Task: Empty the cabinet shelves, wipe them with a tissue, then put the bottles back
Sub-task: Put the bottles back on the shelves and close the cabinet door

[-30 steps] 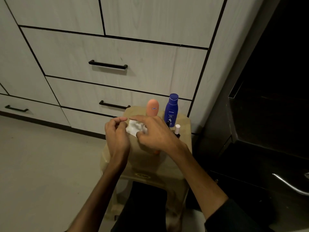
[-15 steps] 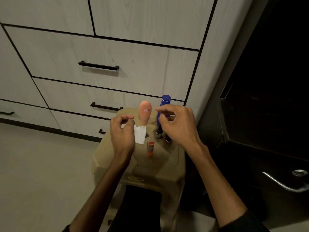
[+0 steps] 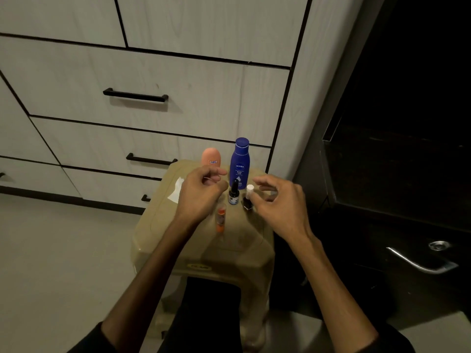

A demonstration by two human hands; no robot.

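Both hands hover over the stool (image 3: 178, 240) – left hand (image 3: 201, 192) and right hand (image 3: 277, 202) loosely curled, holding nothing. The tissue (image 3: 175, 191) lies at its left; blue bottle (image 3: 239, 164) and orange bottle (image 3: 211, 159) stand at its far edge.

Blue bottle (image 3: 239, 164) and peach bottle (image 3: 211, 157) upright; white tissue (image 3: 176, 191) lies flat left.

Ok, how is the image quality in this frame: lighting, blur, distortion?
Head view: dim overall, and the right side by the dark cabinet is nearly black; the blue bottle label reads sharply, while the right hand fingertips smear slightly; wide-angle bending bows the drawer lines.
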